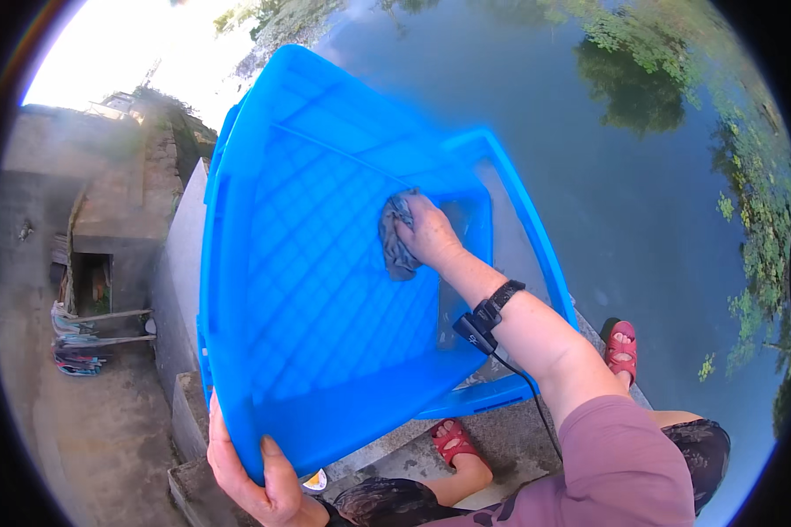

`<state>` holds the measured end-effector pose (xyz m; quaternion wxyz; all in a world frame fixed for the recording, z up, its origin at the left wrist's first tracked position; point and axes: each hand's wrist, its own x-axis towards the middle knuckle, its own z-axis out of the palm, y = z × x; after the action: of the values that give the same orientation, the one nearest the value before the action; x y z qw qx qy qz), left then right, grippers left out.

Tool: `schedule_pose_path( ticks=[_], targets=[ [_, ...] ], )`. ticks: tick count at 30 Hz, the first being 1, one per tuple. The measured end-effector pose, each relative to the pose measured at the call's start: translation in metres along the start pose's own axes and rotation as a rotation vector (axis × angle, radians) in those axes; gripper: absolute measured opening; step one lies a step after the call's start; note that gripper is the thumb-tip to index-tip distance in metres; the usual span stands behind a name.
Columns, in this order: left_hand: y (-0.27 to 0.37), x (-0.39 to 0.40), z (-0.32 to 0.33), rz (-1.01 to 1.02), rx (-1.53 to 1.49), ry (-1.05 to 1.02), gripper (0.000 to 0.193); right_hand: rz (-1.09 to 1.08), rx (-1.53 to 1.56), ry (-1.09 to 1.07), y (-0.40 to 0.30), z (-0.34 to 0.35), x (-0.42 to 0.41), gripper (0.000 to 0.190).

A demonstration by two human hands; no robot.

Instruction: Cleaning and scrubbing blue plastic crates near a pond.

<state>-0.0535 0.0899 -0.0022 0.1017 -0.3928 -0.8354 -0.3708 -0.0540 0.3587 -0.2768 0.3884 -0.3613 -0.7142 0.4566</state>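
Observation:
A large blue plastic crate stands tilted up before me, its lattice-patterned inside facing me. My left hand grips its lower left corner, thumb over the rim. In my right hand is a bunched, wet-looking grey rag, pressed against the crate's inner surface. Behind and below the crate, to the right, sits a second blue plastic container. Greyish liquid that looks like water shows inside it. The tilted crate hides much of this container.
Open water borders the concrete ledge under my red sandals. Left are a concrete wall, a lower paved yard and several mops. A small dish lies near my left hand. A cable hangs from my right wrist device.

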Motion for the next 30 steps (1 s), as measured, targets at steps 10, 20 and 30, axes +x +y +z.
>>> schedule_pose_path(
  ticks=[10,20,30],
  targets=[
    [-0.003,0.026,-0.015,0.107,0.17,-0.257,0.06,0.402,-0.684,-0.717,0.014,-0.087,-0.067,0.043],
    [0.019,0.028,-0.012,0.306,0.051,-0.349,0.064,0.387,-0.933,-0.961,0.06,-0.093,-0.166,0.063],
    [0.019,0.031,-0.013,0.39,0.084,-0.37,0.067,-0.064,0.137,-0.097,-0.129,-0.184,-0.003,0.045]
  ],
)
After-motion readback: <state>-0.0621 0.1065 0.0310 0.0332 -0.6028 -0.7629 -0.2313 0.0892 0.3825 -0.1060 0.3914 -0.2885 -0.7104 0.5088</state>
